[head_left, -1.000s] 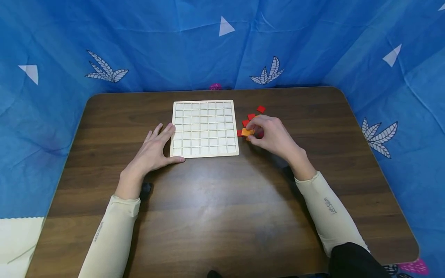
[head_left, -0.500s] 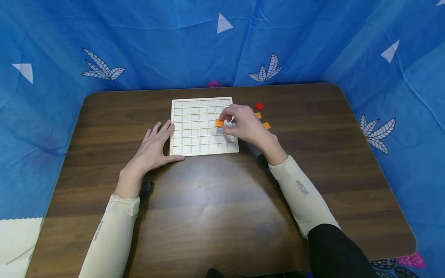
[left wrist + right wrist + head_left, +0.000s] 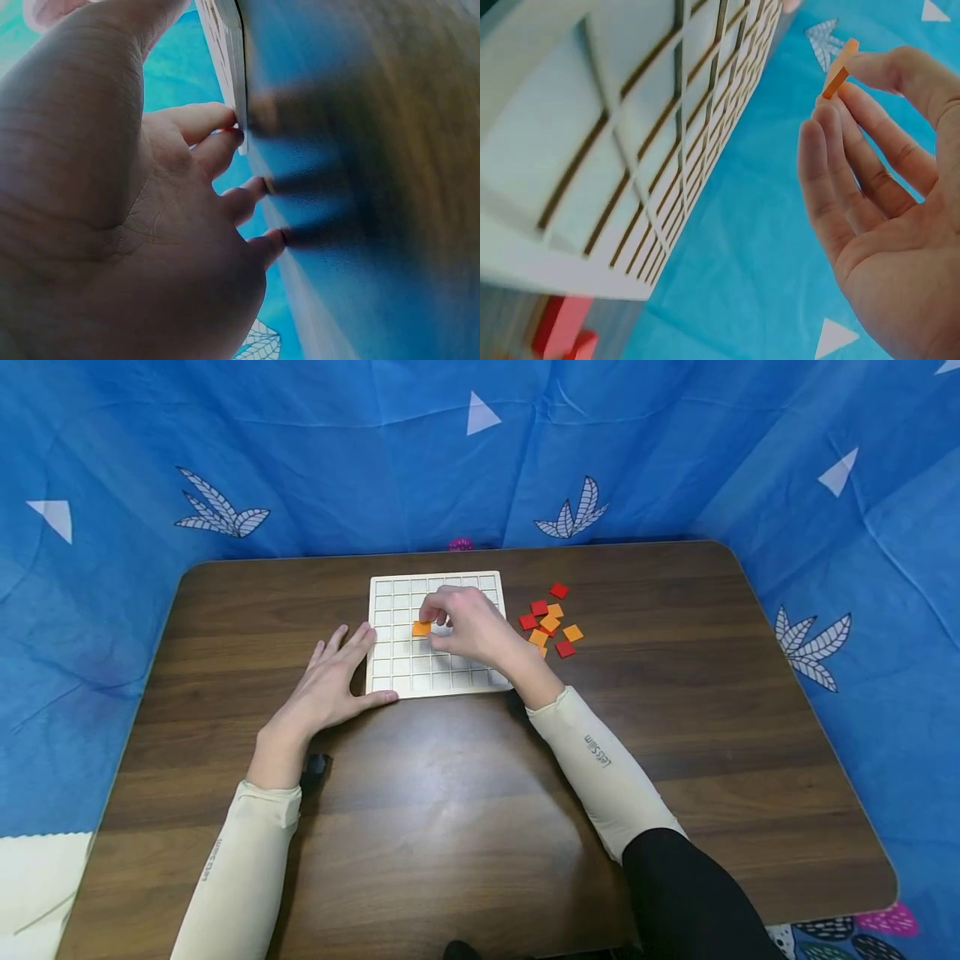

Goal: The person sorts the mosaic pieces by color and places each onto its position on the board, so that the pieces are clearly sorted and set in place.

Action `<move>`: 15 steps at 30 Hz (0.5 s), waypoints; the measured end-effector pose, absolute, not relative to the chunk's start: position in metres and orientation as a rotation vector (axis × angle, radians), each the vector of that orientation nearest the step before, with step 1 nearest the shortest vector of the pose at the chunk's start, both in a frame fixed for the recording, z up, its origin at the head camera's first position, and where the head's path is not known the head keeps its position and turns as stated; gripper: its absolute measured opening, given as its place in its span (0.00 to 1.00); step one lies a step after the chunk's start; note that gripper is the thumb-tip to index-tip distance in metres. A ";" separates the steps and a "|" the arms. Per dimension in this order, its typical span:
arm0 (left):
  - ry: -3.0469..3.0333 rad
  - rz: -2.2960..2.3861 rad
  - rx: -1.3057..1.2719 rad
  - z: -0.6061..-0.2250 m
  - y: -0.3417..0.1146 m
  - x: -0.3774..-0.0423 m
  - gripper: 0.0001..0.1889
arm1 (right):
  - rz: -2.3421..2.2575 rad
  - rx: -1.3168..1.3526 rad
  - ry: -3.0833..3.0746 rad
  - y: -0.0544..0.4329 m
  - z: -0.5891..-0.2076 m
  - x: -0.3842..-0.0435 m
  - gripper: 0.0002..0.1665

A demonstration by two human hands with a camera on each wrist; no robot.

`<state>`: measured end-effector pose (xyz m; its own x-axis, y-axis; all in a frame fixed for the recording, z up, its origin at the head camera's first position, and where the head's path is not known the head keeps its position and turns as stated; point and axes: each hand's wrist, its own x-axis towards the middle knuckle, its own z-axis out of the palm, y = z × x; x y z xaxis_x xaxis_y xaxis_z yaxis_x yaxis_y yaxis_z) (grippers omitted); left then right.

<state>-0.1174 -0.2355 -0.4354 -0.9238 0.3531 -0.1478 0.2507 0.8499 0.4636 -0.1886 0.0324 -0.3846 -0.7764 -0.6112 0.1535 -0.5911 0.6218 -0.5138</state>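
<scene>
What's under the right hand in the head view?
Part of the pale grid board; the right hand pinches an orange tile above it. Whatever the hand covers there cannot be seen.

We see a bare left hand (image 3: 318,685), a bare right hand (image 3: 474,628) and two cream sleeves (image 3: 258,835). The left sleeve (image 3: 238,881) bunches slightly at its cuff (image 3: 273,797); on the right sleeve (image 3: 611,789) we read small dark lettering (image 3: 597,750), "LetsSlim". Above that we notice a black sleeve (image 3: 693,902), and by the left cuff, a small black block (image 3: 317,765).
</scene>
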 end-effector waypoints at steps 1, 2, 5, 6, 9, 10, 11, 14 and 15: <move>2.797 0.655 0.463 -0.435 -0.235 -0.117 0.59 | -0.863 -1.031 2.791 0.029 -0.385 -0.188 0.10; 2.798 0.655 0.464 -0.434 -0.235 -0.117 0.59 | -0.859 -1.028 2.789 0.026 -0.386 -0.188 0.10; 2.803 0.647 0.470 -0.433 -0.234 -0.117 0.59 | -0.831 -1.012 2.785 0.017 -0.390 -0.186 0.11; 2.805 0.645 0.475 -0.433 -0.234 -0.116 0.58 | -0.813 -1.005 2.783 0.014 -0.391 -0.185 0.11; 2.808 0.643 0.483 -0.433 -0.234 -0.115 0.58 | -0.747 -1.008 2.786 0.007 -0.396 -0.183 0.10; 2.808 0.643 0.485 -0.432 -0.234 -0.115 0.58 | -0.723 -1.012 2.788 0.004 -0.398 -0.183 0.10; 2.807 0.642 0.486 -0.432 -0.235 -0.115 0.58 | -0.703 -1.017 2.790 0.002 -0.400 -0.182 0.09; 2.807 0.638 0.488 -0.432 -0.235 -0.115 0.58 | -0.641 -1.040 2.806 -0.002 -0.405 -0.182 0.07; 2.808 0.634 0.489 -0.432 -0.235 -0.115 0.58 | -0.629 -1.048 2.811 -0.003 -0.407 -0.181 0.07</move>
<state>-0.1145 -0.2350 -0.4316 -0.9201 0.3660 -0.1398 0.2704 0.8514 0.4494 -0.1812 -0.0030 -0.4069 -0.7638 -0.6416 0.0700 -0.6103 0.6828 -0.4017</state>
